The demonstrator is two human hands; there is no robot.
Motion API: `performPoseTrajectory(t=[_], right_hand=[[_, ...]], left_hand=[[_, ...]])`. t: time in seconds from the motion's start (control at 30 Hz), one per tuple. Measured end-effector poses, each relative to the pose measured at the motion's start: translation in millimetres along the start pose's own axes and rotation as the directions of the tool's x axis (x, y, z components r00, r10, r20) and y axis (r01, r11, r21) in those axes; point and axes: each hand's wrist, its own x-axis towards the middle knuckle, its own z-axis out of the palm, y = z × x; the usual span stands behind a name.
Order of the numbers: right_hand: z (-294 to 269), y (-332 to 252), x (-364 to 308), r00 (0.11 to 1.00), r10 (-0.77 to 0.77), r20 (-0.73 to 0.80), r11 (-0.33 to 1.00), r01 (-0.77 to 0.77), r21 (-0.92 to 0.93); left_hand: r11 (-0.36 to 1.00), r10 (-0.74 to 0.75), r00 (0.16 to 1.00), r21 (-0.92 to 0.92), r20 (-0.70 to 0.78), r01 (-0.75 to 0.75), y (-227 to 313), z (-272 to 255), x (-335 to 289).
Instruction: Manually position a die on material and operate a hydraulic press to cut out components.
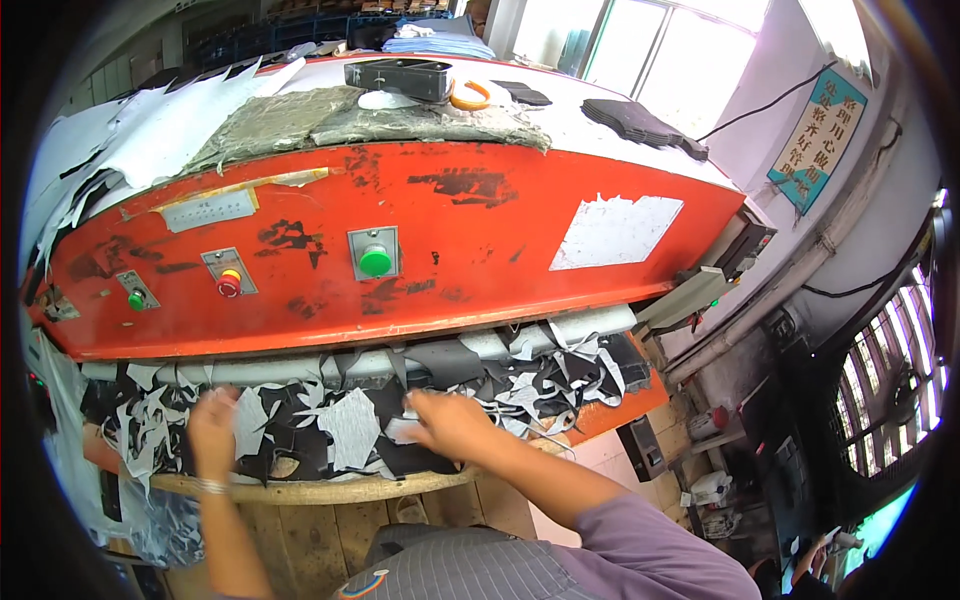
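Black and white scraps (350,425), jagged and heaped; both hands' fingers too blurred to tell grip.

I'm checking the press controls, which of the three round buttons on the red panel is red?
The middle button, red on a yellow ring; both others are green.

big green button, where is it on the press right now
In the head view the big green button sits mid-front on the red press head, right of the small red button, above the right hand.
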Motion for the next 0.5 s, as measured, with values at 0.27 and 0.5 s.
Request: performPoseTrajectory(t=[0.27,0.5], right_hand=[[36.9,23.9,-93.6,1.0,0.019,0.003,0.959,-0.018,-0.282],[50.2,30.9,-104.7,0.999,0.011,-0.033,0.956,-0.02,-0.293]], left_hand=[[0.93,0.247,0.895,0.169,0.372,-0.327,74.6,143.9,-136.4],[0.953,0.203,0.921,0.15,0.332,-0.264,63.4,156.9,-150.6]])
